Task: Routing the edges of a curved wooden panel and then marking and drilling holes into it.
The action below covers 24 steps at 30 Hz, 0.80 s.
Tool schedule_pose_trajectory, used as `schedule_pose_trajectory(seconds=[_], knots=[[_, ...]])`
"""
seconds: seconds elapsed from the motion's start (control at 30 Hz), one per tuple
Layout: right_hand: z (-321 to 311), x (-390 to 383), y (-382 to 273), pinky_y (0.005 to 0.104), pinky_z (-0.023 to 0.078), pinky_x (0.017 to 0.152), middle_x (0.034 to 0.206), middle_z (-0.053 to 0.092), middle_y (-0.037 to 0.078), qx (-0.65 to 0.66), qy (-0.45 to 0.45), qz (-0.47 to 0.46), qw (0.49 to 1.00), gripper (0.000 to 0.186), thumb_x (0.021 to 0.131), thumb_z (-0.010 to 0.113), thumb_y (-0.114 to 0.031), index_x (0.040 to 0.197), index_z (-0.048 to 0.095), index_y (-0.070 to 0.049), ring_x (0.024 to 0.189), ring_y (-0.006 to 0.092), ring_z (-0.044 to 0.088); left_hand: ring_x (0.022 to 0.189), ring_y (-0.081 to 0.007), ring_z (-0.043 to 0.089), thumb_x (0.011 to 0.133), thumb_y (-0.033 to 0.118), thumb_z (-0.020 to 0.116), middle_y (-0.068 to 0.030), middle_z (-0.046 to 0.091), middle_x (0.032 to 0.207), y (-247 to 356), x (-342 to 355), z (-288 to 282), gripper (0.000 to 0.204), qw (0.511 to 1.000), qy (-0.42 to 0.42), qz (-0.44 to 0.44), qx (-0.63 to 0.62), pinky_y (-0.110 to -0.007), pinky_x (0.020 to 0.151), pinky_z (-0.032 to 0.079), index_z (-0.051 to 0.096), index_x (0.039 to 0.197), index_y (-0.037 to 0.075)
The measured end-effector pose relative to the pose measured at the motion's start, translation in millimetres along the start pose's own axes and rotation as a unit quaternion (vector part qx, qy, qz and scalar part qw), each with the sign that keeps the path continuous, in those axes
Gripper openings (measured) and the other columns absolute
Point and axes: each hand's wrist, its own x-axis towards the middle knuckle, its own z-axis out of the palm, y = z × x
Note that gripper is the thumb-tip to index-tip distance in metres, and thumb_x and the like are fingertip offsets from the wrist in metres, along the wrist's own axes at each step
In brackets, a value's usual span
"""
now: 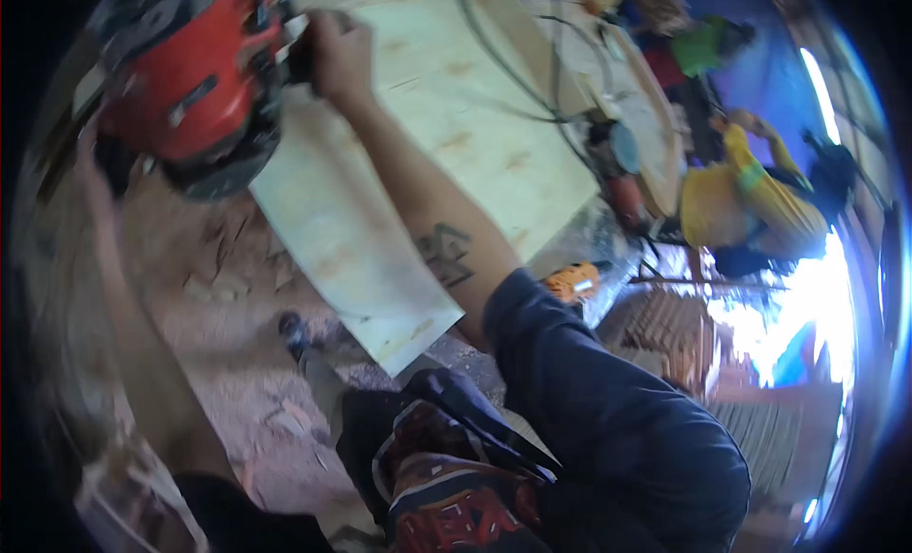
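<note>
A large red and black power tool [195, 78] fills the upper left, tilted over the edge of a pale plywood sheet [456, 97]. My right hand [337, 59] grips it on its right side, fingers closed round a part there. My left hand [100, 154] holds the black part on its left side, with its fingers partly hidden. A narrower flap of pale sheet [323, 249] hangs below my right forearm toward my legs.
Cables and a red tool [622, 187] lie on the right; an orange tool [570, 282] sits below. A co-worker in yellow [722, 201] bends at the right, near stacked boards [655, 334]. The dusty floor [242, 372] holds wood scraps.
</note>
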Motion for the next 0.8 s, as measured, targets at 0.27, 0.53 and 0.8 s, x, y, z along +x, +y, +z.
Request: schedule_pose_trajectory(seconds=[0.27, 0.53, 0.8], knots=[[-7, 7, -10, 0.0264, 0.04, 0.058, 0.062, 0.054, 0.002, 0.125, -0.097, 0.157, 0.975, 0.032, 0.085, 0.055, -0.031, 0.069, 0.06, -0.004, 0.059, 0.0116, 0.051, 0.055, -0.0094, 0.051, 0.084, 0.04, 0.056, 0.003, 0.058, 0.073, 27, -28, 37, 0.027, 0.995, 0.072, 0.036, -0.06, -0.024, 0.047, 0.04, 0.063, 0.09, 0.014], [-8, 7, -17, 0.0273, 0.042, 0.05, 0.061, 0.055, 0.005, 0.171, -0.036, 0.229, 0.957, 0.031, 0.085, 0.054, -0.027, 0.067, 0.057, -0.002, 0.054, 0.0155, 0.054, 0.062, -0.0077, 0.05, 0.083, 0.029, 0.061, 0.0029, 0.055, 0.066, 51, -58, 61, 0.023, 0.991, 0.101, 0.084, 0.003, -0.024, 0.056, 0.04, 0.065, 0.079, 0.007], [-14, 1, -25, 0.0261, 0.041, 0.049, 0.067, 0.057, 0.003, 0.178, -0.077, 0.247, 0.949, 0.029, 0.087, 0.049, -0.033, 0.077, 0.057, -0.007, 0.055, 0.0145, 0.054, 0.053, -0.0057, 0.044, 0.083, 0.026, 0.06, 0.0064, 0.045, 0.057, 55, -80, 71, 0.028, 0.968, 0.145, 0.132, 0.158, -0.025, 0.049, 0.035, 0.054, 0.063, 0.009]])
